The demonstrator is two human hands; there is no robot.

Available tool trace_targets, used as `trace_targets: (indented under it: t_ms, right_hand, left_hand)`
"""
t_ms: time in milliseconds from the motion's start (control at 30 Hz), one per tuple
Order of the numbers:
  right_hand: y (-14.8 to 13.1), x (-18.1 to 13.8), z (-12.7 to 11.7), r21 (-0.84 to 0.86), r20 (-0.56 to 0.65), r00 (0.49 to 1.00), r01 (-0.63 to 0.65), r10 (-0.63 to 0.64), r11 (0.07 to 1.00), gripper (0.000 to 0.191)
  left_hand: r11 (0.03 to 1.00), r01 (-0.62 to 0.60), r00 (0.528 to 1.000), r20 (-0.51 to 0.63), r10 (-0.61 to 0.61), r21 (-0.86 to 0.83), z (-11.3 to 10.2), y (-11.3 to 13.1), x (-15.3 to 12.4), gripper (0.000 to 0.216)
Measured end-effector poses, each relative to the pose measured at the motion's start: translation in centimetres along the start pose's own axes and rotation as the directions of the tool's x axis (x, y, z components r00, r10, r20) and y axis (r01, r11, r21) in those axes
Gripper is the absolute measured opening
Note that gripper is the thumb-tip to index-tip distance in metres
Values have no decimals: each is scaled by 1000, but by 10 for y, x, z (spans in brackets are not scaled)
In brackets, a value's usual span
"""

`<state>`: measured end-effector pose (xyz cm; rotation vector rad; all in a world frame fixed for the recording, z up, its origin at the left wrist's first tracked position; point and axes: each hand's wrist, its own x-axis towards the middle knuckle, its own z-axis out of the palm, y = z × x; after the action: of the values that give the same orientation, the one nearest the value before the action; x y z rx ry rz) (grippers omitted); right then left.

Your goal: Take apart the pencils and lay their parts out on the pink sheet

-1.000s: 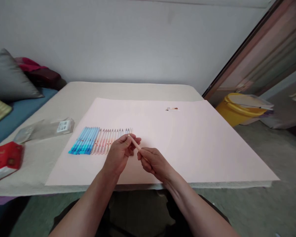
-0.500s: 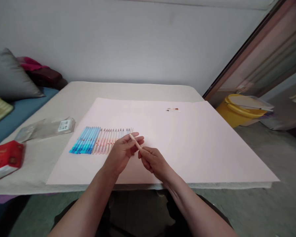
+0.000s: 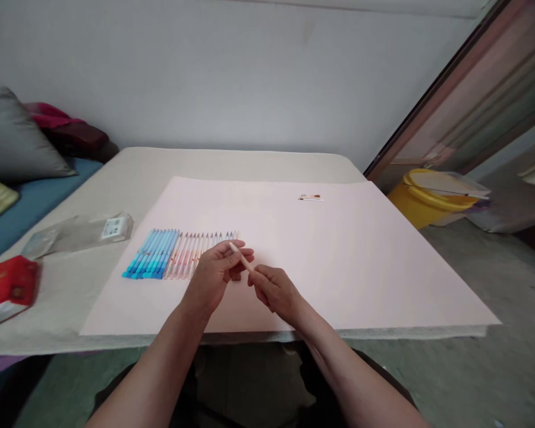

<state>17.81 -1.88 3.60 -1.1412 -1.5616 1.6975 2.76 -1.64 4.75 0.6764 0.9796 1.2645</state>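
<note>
Both hands occupied over the near side of a large pale pink sheet (image 3: 361,261), spread on a counter covered in beige cloth (image 3: 232,165). Between them, a slim, pale peach pen-like stick (image 3: 244,260), held aslant, its far end pointing up and to the left.

Right hand (image 3: 274,288): pinching the stick's near end between thumb and curled fingers. Left hand (image 3: 214,267): thumb and fingers about the far end, outer fingers loosely spread behind it.

Laid out, left part of the sheet: a tight row of bright blue pens (image 3: 150,252), and right beside it a row of pale pink-and-white pens with dark tips (image 3: 186,255). Tips all face away from the person. The pale row's right end runs behind the left hand; count uncertain.

Judged progress: both groups look orderly and settled; the peach stick is in hand, in neither row, so whatever is being done with it seems unfinished. A thin white stick (image 3: 312,200) lies apart near the sheet's far edge, a small brown-ended piece (image 3: 314,195) just beside it, both outside the rows. Whether these are parts of a pen, cannot tell.
</note>
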Motion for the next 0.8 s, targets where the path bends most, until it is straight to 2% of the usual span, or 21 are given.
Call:
trace_targets:
  t_ms: [167, 333, 533, 700, 800]
  right_hand:
    - [0, 0, 2, -53, -17, 1000, 15, -16, 998, 26]
    - [2, 2, -1, -98, -40, 999, 11, -15, 995, 27]
    - [1, 1, -1, -100, -30, 999, 10, -13, 995, 27]
    - [3, 3, -2, -112, -45, 999, 6, -11, 994, 23]
    - [5, 3, -3, -86, -44, 999, 1, -4, 996, 23]
  left_hand:
    - [990, -52, 995, -74, 63, 132, -3, -5, 1, 16]
    - [997, 74, 997, 31, -74, 0, -3, -1, 0, 23]
    - [995, 32, 999, -33, -29, 96, -4, -3, 2, 15]
    - [993, 120, 993, 21, -120, 10, -5, -2, 2, 23]
    - [991, 127, 992, 19, -128, 30, -4, -2, 1, 23]
